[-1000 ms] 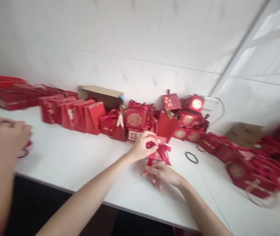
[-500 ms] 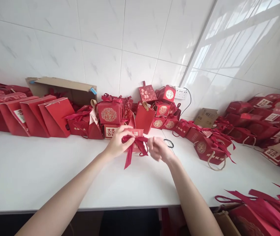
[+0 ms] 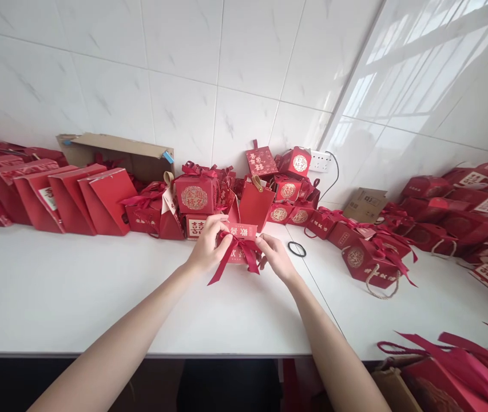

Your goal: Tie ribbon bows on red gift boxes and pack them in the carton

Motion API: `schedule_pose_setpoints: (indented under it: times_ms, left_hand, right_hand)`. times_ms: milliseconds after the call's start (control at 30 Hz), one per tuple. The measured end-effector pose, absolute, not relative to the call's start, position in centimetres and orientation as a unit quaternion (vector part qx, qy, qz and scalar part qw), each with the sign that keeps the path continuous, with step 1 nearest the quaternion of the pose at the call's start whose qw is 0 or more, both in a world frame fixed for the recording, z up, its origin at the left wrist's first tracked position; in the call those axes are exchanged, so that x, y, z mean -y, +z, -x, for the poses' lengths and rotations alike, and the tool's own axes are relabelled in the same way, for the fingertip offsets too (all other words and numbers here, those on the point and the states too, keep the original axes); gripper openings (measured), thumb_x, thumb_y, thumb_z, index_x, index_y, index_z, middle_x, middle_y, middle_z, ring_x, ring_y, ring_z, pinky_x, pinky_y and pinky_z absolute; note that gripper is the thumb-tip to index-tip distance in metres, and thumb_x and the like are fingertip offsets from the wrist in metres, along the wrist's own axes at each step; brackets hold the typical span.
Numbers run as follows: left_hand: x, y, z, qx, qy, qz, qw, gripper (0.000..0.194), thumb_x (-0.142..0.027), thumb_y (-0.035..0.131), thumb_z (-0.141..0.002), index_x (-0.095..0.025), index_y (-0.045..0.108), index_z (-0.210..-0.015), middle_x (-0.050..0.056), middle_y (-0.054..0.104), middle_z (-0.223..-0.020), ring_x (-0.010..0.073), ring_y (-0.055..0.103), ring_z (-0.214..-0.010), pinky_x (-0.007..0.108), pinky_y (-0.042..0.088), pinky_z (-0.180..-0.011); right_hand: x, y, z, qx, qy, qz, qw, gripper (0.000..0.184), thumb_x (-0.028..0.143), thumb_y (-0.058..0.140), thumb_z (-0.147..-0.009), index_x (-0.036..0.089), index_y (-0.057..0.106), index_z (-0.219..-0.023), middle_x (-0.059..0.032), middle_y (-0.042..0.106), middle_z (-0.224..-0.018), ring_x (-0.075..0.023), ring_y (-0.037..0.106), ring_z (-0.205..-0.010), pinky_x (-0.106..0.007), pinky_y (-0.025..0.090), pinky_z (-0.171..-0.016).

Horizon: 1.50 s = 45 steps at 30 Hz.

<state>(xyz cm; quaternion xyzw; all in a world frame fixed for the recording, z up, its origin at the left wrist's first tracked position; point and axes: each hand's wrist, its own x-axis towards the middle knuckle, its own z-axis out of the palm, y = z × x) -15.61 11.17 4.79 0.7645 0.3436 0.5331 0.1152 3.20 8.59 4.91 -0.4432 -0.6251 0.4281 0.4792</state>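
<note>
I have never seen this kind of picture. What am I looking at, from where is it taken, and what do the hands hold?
There is no machine: a person works with two bare hands, and a camera worn on the head looks forward and down. The left hand and right hand each have a grip on the red ribbon bow of a small red gift box that stands on the white counter. Behind it, many more red boxes and bags line the tiled wall, with an open cardboard box. A black ring lies just right of the hands.
</note>
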Motion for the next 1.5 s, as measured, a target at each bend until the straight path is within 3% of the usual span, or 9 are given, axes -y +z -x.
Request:
schedule_pose_setpoints:
  times_ms: [267,533,900,1067,1167,1233,1333,1500]
  left_hand:
    - [-11.0,4.9,15.4,-0.363,0.554,-0.732,0.161,0.019,-0.028,0.048,-0.084,-0.019,0.049,-0.067,0.007,0.055,-0.109,0.0212,0.054,-0.107,0.037,0.043,-0.092]
    - [-10.4,4.5,14.7,-0.373,0.587,-0.702,0.158,0.027,-0.027,0.049,-0.083,-0.02,0.038,-0.059,0.007,0.054,-0.102,0.0196,0.055,-0.098,0.034,0.045,-0.086]
    - [-10.7,4.3,14.8,-0.378,0.579,-0.7,0.178,0.018,-0.026,0.048,-0.081,-0.02,0.044,-0.065,0.007,0.054,-0.102,0.0217,0.053,-0.103,0.039,0.045,-0.088]
    - [-10.6,4.4,14.9,-0.361,0.577,-0.695,0.233,0.015,-0.027,0.049,-0.078,-0.019,0.05,-0.066,0.009,0.053,-0.109,0.0213,0.057,-0.095,0.035,0.049,-0.075]
    - [-10.7,4.4,14.9,-0.354,0.569,-0.692,0.268,0.012,-0.028,0.052,-0.076,-0.018,0.054,-0.069,0.01,0.053,-0.114,0.0226,0.058,-0.097,0.036,0.05,-0.076]
    - [-10.7,4.4,14.8,-0.345,0.564,-0.695,0.282,0.011,-0.027,0.053,-0.074,-0.018,0.056,-0.069,0.01,0.053,-0.116,0.0238,0.057,-0.103,0.039,0.049,-0.084]
    - [-10.8,4.4,14.7,-0.327,0.559,-0.699,0.304,0.011,-0.027,0.053,-0.074,-0.018,0.058,-0.069,0.01,0.054,-0.119,0.0247,0.054,-0.112,0.041,0.045,-0.094]
    - [-10.9,4.7,14.9,-0.315,0.558,-0.69,0.336,0.015,-0.03,0.051,-0.075,-0.019,0.059,-0.07,0.01,0.058,-0.118,0.0256,0.052,-0.116,0.045,0.04,-0.101]
  right_hand:
    - [-8.6,5.2,-2.8,0.587,0.443,0.439,0.516,0.048,0.062,0.065,-0.067,0.019,0.046,-0.06,0.0051,0.052,-0.047,-0.0086,0.048,-0.034,-0.02,0.041,-0.031]
    - [-8.8,5.2,-2.9,0.561,0.44,0.439,0.548,0.049,0.063,0.067,-0.065,0.019,0.046,-0.06,0.0059,0.051,-0.048,-0.0077,0.047,-0.033,-0.019,0.039,-0.029]
    - [-9.1,4.9,-2.8,0.556,0.397,0.476,0.554,0.049,0.066,0.064,-0.064,0.02,0.046,-0.06,0.0049,0.05,-0.049,-0.0088,0.046,-0.035,-0.02,0.039,-0.029]
    - [-9.2,4.7,-2.8,0.568,0.385,0.478,0.548,0.047,0.064,0.061,-0.068,0.02,0.045,-0.063,0.0045,0.048,-0.053,-0.0093,0.046,-0.039,-0.022,0.041,-0.033]
    - [-9.2,4.4,-3.0,0.582,0.309,0.476,0.582,0.043,0.061,0.062,-0.07,0.021,0.048,-0.078,0.0007,0.053,-0.069,-0.0144,0.054,-0.058,-0.026,0.049,-0.047]
    - [-9.1,4.3,-3.1,0.619,0.225,0.461,0.595,0.049,0.06,0.066,-0.067,0.022,0.051,-0.094,-0.0061,0.055,-0.096,-0.0208,0.057,-0.086,-0.034,0.054,-0.07]
    - [-8.8,4.3,-3.4,0.706,0.185,0.434,0.528,0.075,0.061,0.071,-0.06,0.024,0.044,-0.119,-0.0126,0.038,-0.131,-0.0298,0.041,-0.121,-0.046,0.041,-0.098]
    - [-8.7,4.1,-3.7,0.763,0.274,0.39,0.437,0.101,0.055,0.074,-0.063,0.023,0.016,-0.14,-0.0145,0.029,-0.139,-0.0295,0.035,-0.129,-0.046,0.032,-0.107]
